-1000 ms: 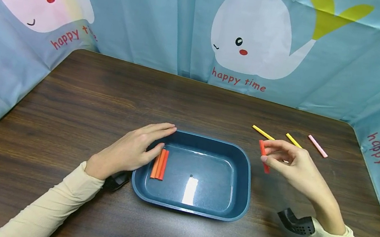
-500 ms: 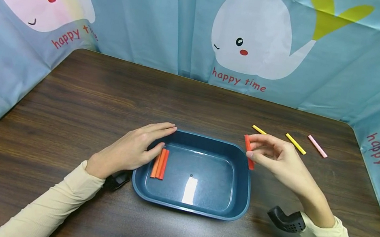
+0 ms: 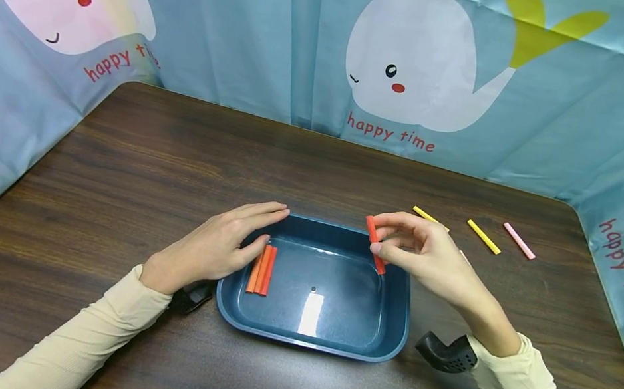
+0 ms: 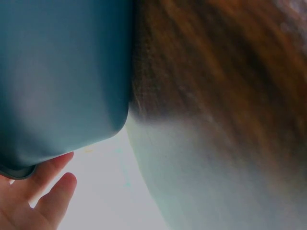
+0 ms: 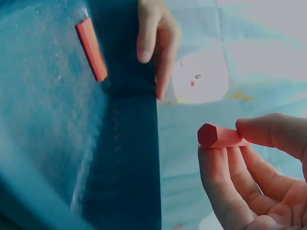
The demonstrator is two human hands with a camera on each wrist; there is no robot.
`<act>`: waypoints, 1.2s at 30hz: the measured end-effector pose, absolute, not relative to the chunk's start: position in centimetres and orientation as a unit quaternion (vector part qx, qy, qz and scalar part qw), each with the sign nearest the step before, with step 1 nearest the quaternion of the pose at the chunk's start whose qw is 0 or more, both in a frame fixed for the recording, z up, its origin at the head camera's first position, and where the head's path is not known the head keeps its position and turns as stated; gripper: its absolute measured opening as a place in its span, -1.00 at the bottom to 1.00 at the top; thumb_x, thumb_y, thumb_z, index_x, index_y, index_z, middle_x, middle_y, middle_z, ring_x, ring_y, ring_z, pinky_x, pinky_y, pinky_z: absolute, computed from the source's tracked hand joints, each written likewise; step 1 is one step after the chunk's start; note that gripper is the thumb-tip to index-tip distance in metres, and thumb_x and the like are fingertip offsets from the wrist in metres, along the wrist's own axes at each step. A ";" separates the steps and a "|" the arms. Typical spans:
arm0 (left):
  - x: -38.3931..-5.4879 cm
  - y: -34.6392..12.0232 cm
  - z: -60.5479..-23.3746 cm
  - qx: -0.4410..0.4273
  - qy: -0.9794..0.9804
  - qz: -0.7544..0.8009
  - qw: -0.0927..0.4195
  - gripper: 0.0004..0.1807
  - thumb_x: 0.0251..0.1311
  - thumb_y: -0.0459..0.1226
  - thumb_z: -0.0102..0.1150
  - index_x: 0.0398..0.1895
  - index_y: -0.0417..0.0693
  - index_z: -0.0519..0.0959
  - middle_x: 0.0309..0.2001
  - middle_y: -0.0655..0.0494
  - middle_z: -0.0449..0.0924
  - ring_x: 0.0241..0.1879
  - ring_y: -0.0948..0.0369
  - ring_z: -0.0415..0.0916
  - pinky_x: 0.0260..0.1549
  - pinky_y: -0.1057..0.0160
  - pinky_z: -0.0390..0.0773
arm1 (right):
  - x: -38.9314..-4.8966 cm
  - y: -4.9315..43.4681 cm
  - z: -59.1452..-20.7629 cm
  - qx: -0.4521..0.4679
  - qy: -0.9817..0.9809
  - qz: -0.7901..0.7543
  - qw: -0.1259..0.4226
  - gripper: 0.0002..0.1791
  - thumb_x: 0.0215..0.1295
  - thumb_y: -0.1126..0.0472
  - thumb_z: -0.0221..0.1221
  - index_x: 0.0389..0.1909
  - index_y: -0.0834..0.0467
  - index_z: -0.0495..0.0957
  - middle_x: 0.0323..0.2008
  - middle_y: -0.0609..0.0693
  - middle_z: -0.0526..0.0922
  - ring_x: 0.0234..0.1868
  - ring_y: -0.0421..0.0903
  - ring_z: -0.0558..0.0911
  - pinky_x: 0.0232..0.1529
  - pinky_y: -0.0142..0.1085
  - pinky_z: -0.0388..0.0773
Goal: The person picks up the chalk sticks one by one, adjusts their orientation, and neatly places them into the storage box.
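Observation:
In the head view my right hand [image 3: 430,252] pinches a red chalk stick [image 3: 372,229] between thumb and fingers, over the back right part of a dark blue tray [image 3: 346,307]. The right wrist view shows this stick's six-sided end [image 5: 207,135], with the thumb on top and fingertips beneath. Across the tray my left hand [image 3: 214,240] rests at the back left rim, fingers fairly straight. Beside its thumb, two orange sticks [image 3: 258,274] and a red stick [image 3: 268,272] lie side by side on the tray floor. The left wrist view catches fingertips [image 4: 60,191] by the outer wall.
Behind and right of the tray lie a yellow stick [image 3: 424,212], partly covered by my right hand, another yellow stick [image 3: 484,237] and a pink stick [image 3: 519,241]. A whale-print curtain [image 3: 222,26] encloses the brown wooden table [image 3: 173,153] at the back and sides.
My right hand has carried the red chalk stick leftward, from the table right of the tray to above its inside. The left hand and the sticks in the tray have stayed put.

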State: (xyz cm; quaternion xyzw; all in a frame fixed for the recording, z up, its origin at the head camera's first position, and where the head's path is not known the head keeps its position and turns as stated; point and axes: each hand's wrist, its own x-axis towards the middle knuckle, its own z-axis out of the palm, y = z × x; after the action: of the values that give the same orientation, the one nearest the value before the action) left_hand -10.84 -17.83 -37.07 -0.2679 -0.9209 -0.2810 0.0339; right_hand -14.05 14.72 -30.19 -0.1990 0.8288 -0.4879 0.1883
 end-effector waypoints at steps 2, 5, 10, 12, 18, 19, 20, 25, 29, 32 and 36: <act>-10.8 -17.9 -37.1 -0.268 -0.921 -0.281 0.034 -0.45 0.35 -0.32 0.09 0.42 -0.09 0.37 0.42 0.01 0.36 0.39 0.06 0.35 0.33 -0.06 0.40 | -14.0 14.2 -30.2 -0.195 0.828 -0.488 0.193 -0.59 0.28 0.22 0.30 0.15 0.09 0.55 -0.15 0.12 0.71 -0.18 -0.12 0.72 -0.14 -0.24 0.63; -10.9 -17.9 -37.2 -0.271 -0.920 -0.281 0.039 -0.46 0.35 -0.33 0.08 0.41 -0.10 0.38 0.42 0.00 0.38 0.38 0.06 0.37 0.33 -0.05 0.40 | -14.1 13.6 -30.3 -0.196 0.825 -0.492 0.198 -0.59 0.27 0.22 0.31 0.15 0.08 0.55 -0.11 0.15 0.70 -0.17 -0.13 0.72 -0.14 -0.26 0.63; -10.9 -17.9 -37.3 -0.271 -0.919 -0.283 0.044 -0.47 0.35 -0.32 0.08 0.40 -0.10 0.39 0.41 0.00 0.38 0.38 0.06 0.37 0.32 -0.05 0.41 | -14.4 12.7 -30.6 -0.214 0.824 -0.486 0.198 -0.59 0.27 0.23 0.30 0.15 0.11 0.56 -0.14 0.17 0.71 -0.21 -0.12 0.72 -0.20 -0.27 0.62; -10.8 -17.9 -37.2 -0.269 -0.919 -0.284 0.042 -0.47 0.36 -0.31 0.07 0.40 -0.08 0.39 0.41 0.01 0.38 0.38 0.06 0.37 0.32 -0.05 0.41 | -14.5 12.4 -30.7 -0.221 0.823 -0.485 0.197 -0.59 0.27 0.23 0.30 0.15 0.12 0.56 -0.14 0.20 0.71 -0.24 -0.12 0.72 -0.22 -0.28 0.61; -10.8 -17.9 -37.0 -0.263 -0.922 -0.283 0.034 -0.45 0.34 -0.32 0.08 0.41 -0.07 0.38 0.42 0.02 0.38 0.38 0.08 0.36 0.33 -0.04 0.40 | -14.6 11.4 -30.6 -0.231 0.821 -0.484 0.199 -0.59 0.26 0.23 0.31 0.14 0.10 0.57 -0.12 0.18 0.71 -0.23 -0.11 0.72 -0.21 -0.29 0.59; -10.8 -17.9 -37.0 -0.261 -0.922 -0.283 0.032 -0.45 0.34 -0.33 0.09 0.41 -0.07 0.38 0.42 0.03 0.37 0.39 0.08 0.36 0.34 -0.03 0.40 | -14.6 11.2 -30.6 -0.233 0.821 -0.482 0.199 -0.60 0.26 0.23 0.31 0.14 0.10 0.57 -0.13 0.17 0.72 -0.23 -0.10 0.72 -0.21 -0.28 0.58; -10.8 -17.9 -37.0 -0.261 -0.922 -0.284 0.031 -0.45 0.35 -0.32 0.08 0.41 -0.07 0.38 0.42 0.03 0.37 0.39 0.08 0.36 0.34 -0.03 0.40 | -14.7 11.1 -30.6 -0.235 0.820 -0.482 0.198 -0.60 0.26 0.23 0.31 0.14 0.10 0.57 -0.13 0.16 0.72 -0.22 -0.10 0.72 -0.21 -0.28 0.58; -10.9 -18.0 -37.0 -0.259 -0.923 -0.285 0.025 -0.45 0.36 -0.31 0.07 0.42 -0.07 0.37 0.43 0.04 0.36 0.40 0.09 0.34 0.35 -0.03 0.39 | -14.9 10.2 -30.7 -0.244 0.813 -0.487 0.205 -0.60 0.27 0.25 0.29 0.14 0.12 0.57 -0.16 0.11 0.72 -0.25 -0.09 0.72 -0.23 -0.29 0.58; -10.9 -18.0 -37.0 -0.258 -0.923 -0.286 0.021 -0.45 0.36 -0.31 0.08 0.42 -0.07 0.37 0.43 0.04 0.36 0.40 0.08 0.34 0.35 -0.03 0.39 | -15.1 9.5 -31.0 -0.258 0.806 -0.489 0.213 -0.59 0.29 0.28 0.27 0.16 0.20 0.55 -0.15 0.16 0.71 -0.24 -0.09 0.71 -0.20 -0.29 0.60; -10.9 -18.0 -37.0 -0.258 -0.923 -0.286 0.021 -0.45 0.36 -0.31 0.08 0.42 -0.06 0.37 0.43 0.04 0.36 0.40 0.08 0.34 0.35 -0.04 0.39 | -15.1 8.9 -31.2 -0.264 0.804 -0.486 0.218 -0.59 0.29 0.29 0.26 0.17 0.23 0.55 -0.15 0.16 0.71 -0.25 -0.10 0.70 -0.18 -0.29 0.60; -10.9 -18.0 -37.1 -0.259 -0.923 -0.285 0.024 -0.46 0.36 -0.30 0.07 0.42 -0.06 0.37 0.42 0.05 0.36 0.40 0.09 0.35 0.34 -0.03 0.39 | -15.1 8.2 -31.5 -0.270 0.803 -0.481 0.227 -0.58 0.29 0.30 0.25 0.17 0.24 0.54 -0.15 0.14 0.69 -0.27 -0.10 0.69 -0.19 -0.28 0.59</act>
State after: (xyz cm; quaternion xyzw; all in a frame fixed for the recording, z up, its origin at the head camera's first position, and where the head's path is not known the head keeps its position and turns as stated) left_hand -10.91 -17.96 -37.08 -0.2594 -0.9226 -0.2845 0.0239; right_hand -15.15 8.17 -31.50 -0.2700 0.8027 -0.4807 0.2272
